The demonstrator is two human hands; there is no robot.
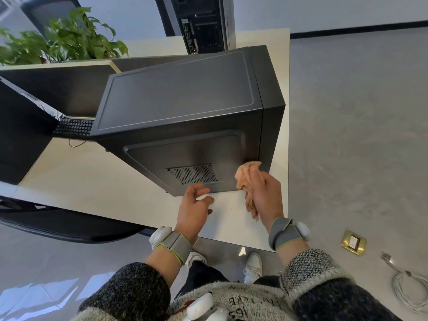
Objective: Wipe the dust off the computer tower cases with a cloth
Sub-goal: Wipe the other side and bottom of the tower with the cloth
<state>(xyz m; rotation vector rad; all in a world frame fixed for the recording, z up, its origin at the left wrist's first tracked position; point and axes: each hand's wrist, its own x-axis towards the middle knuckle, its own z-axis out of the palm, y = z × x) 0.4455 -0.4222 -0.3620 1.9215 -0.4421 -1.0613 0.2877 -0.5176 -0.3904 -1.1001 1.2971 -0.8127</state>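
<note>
Green leaves of a potted plant are showing far left, beyond a black keyboard. At the middle, the dark computer tower case is sitting on the pale worktop. The left hand is hovering open, fingers loosely spread, just below the case's vent. The right hand is gripping the peach cloth, pressing it against the case's near right corner. A brass floor socket is lying further right.
</note>
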